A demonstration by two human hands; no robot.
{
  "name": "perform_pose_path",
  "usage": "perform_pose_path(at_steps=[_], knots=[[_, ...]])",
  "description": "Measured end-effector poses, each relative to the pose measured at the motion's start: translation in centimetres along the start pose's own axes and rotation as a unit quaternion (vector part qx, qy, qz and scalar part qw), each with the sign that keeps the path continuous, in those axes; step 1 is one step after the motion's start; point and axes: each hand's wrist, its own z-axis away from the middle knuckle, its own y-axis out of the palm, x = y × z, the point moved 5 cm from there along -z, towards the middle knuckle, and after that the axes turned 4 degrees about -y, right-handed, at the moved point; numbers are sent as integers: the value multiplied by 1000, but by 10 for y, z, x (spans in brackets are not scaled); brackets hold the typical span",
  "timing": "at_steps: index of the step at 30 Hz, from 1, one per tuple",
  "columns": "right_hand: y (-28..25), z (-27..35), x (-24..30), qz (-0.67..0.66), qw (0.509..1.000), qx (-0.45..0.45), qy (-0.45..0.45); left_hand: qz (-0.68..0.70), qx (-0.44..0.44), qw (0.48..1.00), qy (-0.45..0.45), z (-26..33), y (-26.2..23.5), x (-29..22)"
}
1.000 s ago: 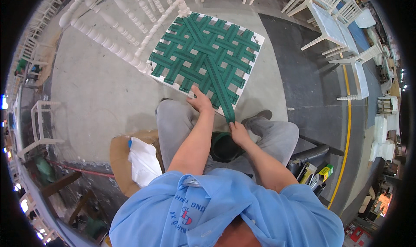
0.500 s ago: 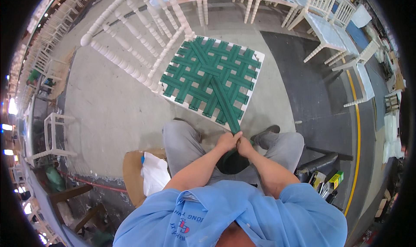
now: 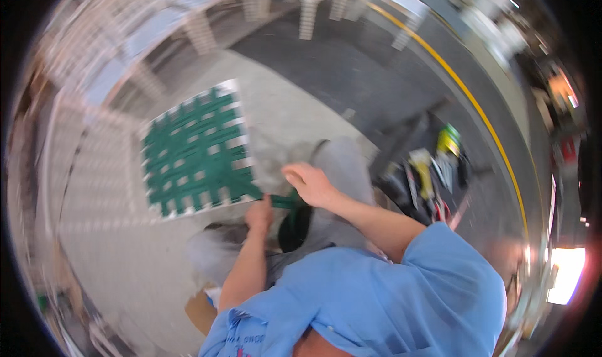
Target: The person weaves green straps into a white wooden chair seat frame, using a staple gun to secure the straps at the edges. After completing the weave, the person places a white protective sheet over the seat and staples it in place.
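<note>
A white chair (image 3: 236, 86) stands before me, its seat woven with green webbing (image 3: 194, 147) in a criss-cross lattice. At the seat's near corner my left hand (image 3: 259, 213) grips the webbing strap, its fingers closed. From there the strap's tail (image 3: 285, 202) runs right toward a dark green roll (image 3: 293, 228) between my legs. My right hand (image 3: 311, 184) is raised just above that tail, fingers loosely stretched out and apart from the strap as far as the blur shows. The chair's spindle back (image 3: 94, 162) is badly smeared at the left.
To my right lies a black tool holder (image 3: 401, 184) with several tools, a yellow-handled one (image 3: 423, 172) and a green-yellow box (image 3: 449, 139). More white chairs (image 3: 307, 18) line the far side. A yellow floor line (image 3: 467, 94) curves along the right.
My view has swung to the right, so the chair now sits further left and the tools nearer the middle. My right hand has let go of the strap; the left still grips it.
</note>
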Motion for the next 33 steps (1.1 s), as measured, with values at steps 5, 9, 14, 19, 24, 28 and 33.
perform_pose_path(at_steps=[5,9,14,19,24,28,33], knots=[[-205,101,-58,102,944,-246,194,-44,-59,997,20,7,-3,-28],[-298,212,-146,338,825,-190,411,-66,-45,994,79,6,-2,-38],[-320,242,-208,172,865,-179,436,4,-28,998,58,4,-11,-34],[-274,191,-202,107,892,-92,430,-28,-93,995,29,15,-21,0],[-290,152,-146,103,935,-132,313,15,-73,996,58,12,-14,-11],[-263,81,-79,-29,971,-119,206,31,-58,996,57,6,-9,-7],[-142,-22,28,-132,956,88,248,47,-51,996,62,7,-8,0]])
